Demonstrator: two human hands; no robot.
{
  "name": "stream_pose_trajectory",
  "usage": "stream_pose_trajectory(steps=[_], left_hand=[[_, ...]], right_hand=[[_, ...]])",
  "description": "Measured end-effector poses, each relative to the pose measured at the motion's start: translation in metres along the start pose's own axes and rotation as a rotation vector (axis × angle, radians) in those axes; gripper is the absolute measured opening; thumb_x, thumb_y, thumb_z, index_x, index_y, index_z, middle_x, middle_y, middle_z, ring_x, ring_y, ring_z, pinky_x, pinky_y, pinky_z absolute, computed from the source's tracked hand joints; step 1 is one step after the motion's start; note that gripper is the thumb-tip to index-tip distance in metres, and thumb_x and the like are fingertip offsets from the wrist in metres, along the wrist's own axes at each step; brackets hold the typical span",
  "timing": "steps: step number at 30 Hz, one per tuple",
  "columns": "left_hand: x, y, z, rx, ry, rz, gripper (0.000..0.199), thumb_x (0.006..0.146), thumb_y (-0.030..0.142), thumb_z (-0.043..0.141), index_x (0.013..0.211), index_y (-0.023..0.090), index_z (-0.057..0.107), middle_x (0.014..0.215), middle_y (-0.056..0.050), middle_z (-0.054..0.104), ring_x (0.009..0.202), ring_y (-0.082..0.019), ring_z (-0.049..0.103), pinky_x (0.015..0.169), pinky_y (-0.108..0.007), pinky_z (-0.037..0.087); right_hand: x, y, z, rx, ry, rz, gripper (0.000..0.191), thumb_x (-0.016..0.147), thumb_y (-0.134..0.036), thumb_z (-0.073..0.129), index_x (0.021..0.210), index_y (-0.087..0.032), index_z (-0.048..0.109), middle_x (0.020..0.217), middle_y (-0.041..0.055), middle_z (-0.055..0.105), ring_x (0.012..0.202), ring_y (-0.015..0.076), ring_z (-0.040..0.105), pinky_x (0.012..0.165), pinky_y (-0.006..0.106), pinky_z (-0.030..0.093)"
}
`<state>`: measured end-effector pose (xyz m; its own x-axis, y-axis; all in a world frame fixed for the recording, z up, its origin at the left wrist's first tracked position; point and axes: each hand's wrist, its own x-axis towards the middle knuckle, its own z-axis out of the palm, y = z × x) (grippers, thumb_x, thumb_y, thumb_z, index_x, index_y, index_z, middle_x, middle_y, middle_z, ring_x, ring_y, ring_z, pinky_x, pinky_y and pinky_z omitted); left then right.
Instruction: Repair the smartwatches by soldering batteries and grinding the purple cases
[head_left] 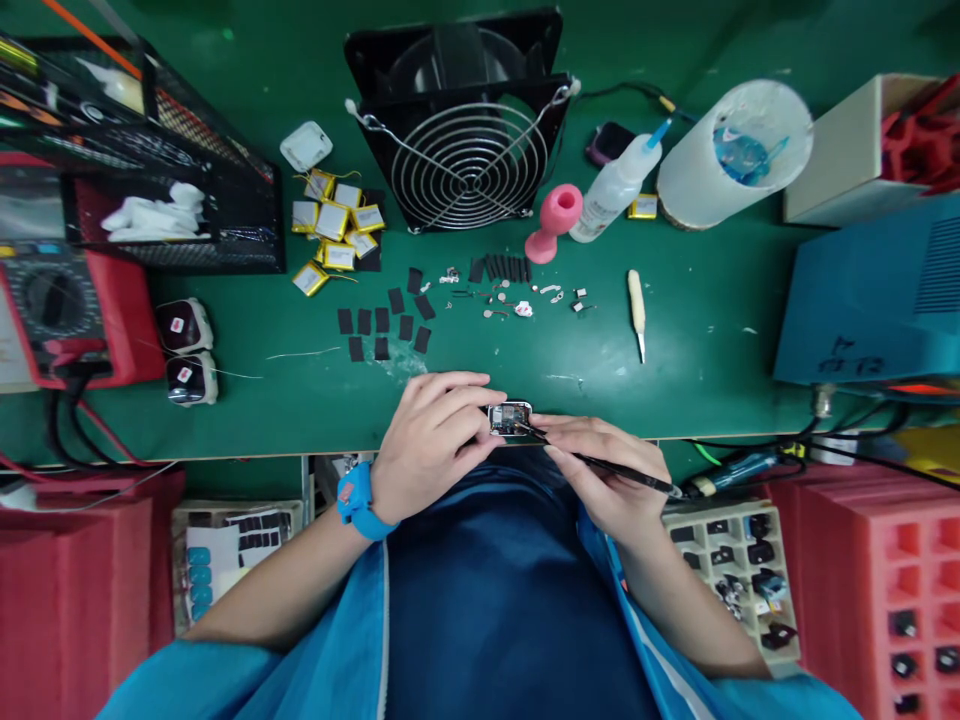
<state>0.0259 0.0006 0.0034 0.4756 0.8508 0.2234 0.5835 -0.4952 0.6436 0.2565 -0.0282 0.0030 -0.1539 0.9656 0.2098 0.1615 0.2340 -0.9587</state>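
At the front edge of the green bench, my left hand (439, 425) grips a small open device case (511, 418) with a circuit board showing inside. A blue wrist strap (362, 500) circles that wrist. My right hand (619, 470) is closed around black tweezers (626, 472), whose tips reach into the case from the right. Just beyond the hands lie small loose parts (523, 309) and several black rectangular pads (382, 320). What the tweezer tips touch is too small to make out.
A black fan (465, 130) stands at the back, beside yellow-edged batteries (332, 220). Right of it are a pink holder (555, 220), a dispensing bottle (615, 188) and a white tub (731, 155). A cream-handled tool (637, 310) lies nearer. A red multimeter (82, 310) and blue box (874, 295) flank the bench.
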Motion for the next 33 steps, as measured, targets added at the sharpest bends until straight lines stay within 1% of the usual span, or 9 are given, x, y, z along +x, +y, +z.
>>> stream_pose_trajectory(steps=[5, 9, 13, 19, 25, 28, 33], left_hand=[[0.0002, -0.0002, 0.0002, 0.0, 0.008, 0.014, 0.022, 0.094, 0.021, 0.076, 0.08, 0.022, 0.059, 0.113, 0.0, 0.08, 0.12, -0.025, 0.069, 0.098, -0.043, 0.047], [-0.0003, -0.0008, 0.0004, 0.0, 0.005, 0.012, 0.022, 0.094, 0.02, 0.075, 0.08, 0.022, 0.059, 0.113, 0.0, 0.08, 0.121, -0.025, 0.068, 0.099, -0.043, 0.047], [-0.0002, -0.0006, 0.0001, -0.001, 0.01, 0.015, 0.021, 0.094, 0.02, 0.075, 0.08, 0.022, 0.06, 0.112, -0.001, 0.08, 0.12, -0.025, 0.069, 0.099, -0.043, 0.048], [0.0003, -0.0002, -0.0003, -0.005, -0.006, -0.002, 0.019, 0.095, 0.021, 0.074, 0.079, 0.022, 0.063, 0.113, -0.001, 0.08, 0.12, -0.025, 0.068, 0.099, -0.044, 0.048], [-0.0002, -0.0006, 0.0003, 0.009, 0.0, 0.016, 0.021, 0.095, 0.021, 0.074, 0.079, 0.022, 0.06, 0.112, -0.001, 0.08, 0.121, -0.025, 0.068, 0.098, -0.043, 0.047], [-0.0001, 0.0001, 0.0, 0.006, -0.009, 0.003, 0.02, 0.095, 0.021, 0.074, 0.079, 0.022, 0.061, 0.112, -0.001, 0.08, 0.12, -0.025, 0.068, 0.098, -0.044, 0.048], [0.0005, 0.0014, -0.0013, -0.004, -0.004, -0.009, 0.02, 0.094, 0.021, 0.074, 0.078, 0.022, 0.063, 0.111, -0.001, 0.08, 0.12, -0.025, 0.068, 0.099, -0.044, 0.049]], right_hand=[[0.0001, 0.0009, 0.0008, -0.002, -0.001, -0.021, 0.033, 0.086, 0.0, 0.074, 0.109, -0.025, 0.078, 0.098, 0.0046, 0.083, 0.101, 0.0246, 0.081, 0.087, 0.04, 0.07], [-0.0007, 0.0007, 0.0007, -0.017, 0.006, -0.004, 0.03, 0.087, -0.003, 0.074, 0.107, -0.025, 0.078, 0.098, 0.005, 0.083, 0.1, 0.0259, 0.081, 0.086, 0.042, 0.07], [0.0016, -0.0015, 0.0018, -0.015, 0.022, 0.001, 0.028, 0.086, -0.002, 0.074, 0.104, -0.024, 0.079, 0.096, 0.0051, 0.083, 0.096, 0.0249, 0.082, 0.084, 0.04, 0.07], [0.007, -0.0033, 0.0049, -0.015, 0.055, 0.037, 0.021, 0.088, -0.007, 0.073, 0.097, -0.025, 0.078, 0.087, 0.0036, 0.082, 0.094, 0.0255, 0.081, 0.082, 0.043, 0.069], [0.0079, -0.0033, 0.0063, 0.015, 0.078, 0.046, 0.022, 0.087, -0.006, 0.074, 0.097, -0.025, 0.078, 0.087, 0.0034, 0.082, 0.092, 0.0243, 0.081, 0.08, 0.041, 0.067], [0.008, -0.0038, 0.0061, 0.02, 0.085, 0.076, 0.021, 0.087, -0.006, 0.074, 0.096, -0.025, 0.078, 0.09, 0.0035, 0.082, 0.091, 0.0236, 0.081, 0.079, 0.04, 0.067], [0.0087, -0.0036, 0.0058, 0.009, 0.093, 0.103, 0.017, 0.087, -0.009, 0.074, 0.093, -0.025, 0.078, 0.087, 0.0035, 0.082, 0.089, 0.0232, 0.08, 0.077, 0.04, 0.066]])
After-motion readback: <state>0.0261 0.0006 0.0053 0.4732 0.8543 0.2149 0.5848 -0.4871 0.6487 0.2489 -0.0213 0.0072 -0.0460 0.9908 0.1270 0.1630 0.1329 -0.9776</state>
